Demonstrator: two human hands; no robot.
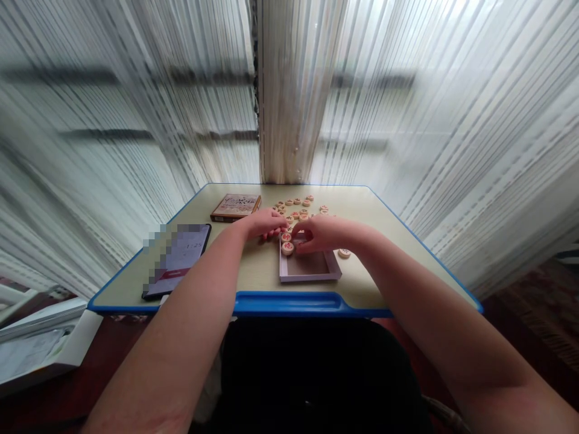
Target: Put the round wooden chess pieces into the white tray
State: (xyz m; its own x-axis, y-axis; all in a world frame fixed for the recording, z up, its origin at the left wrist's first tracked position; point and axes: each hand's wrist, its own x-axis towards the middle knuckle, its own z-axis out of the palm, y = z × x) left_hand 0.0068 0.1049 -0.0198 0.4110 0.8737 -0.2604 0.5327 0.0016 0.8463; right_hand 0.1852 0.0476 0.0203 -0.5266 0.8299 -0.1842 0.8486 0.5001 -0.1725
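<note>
A shallow open box (310, 278) stands near the front middle of the table. Inside its left end lie two round wooden xiangqi pieces, one marked in red (286, 237) and another red one (287, 248) nearer me. My right hand (319, 233) reaches over the box from the right, thumb and fingers curved around what seems to be a xiangqi piece, mostly hidden. My left hand (268, 223) rests by the box's far left corner with its fingers curled; whatever they hold is hidden. Beyond both hands, several loose pieces (304, 212) are scattered.
A box lid with dark writing (236, 206) lies at the back left. A tablet (181, 259) showing a timer is at the left. One piece (344, 253) sits right of the box. The table (384, 241) has a blue edge; curtains (289, 90) hang behind.
</note>
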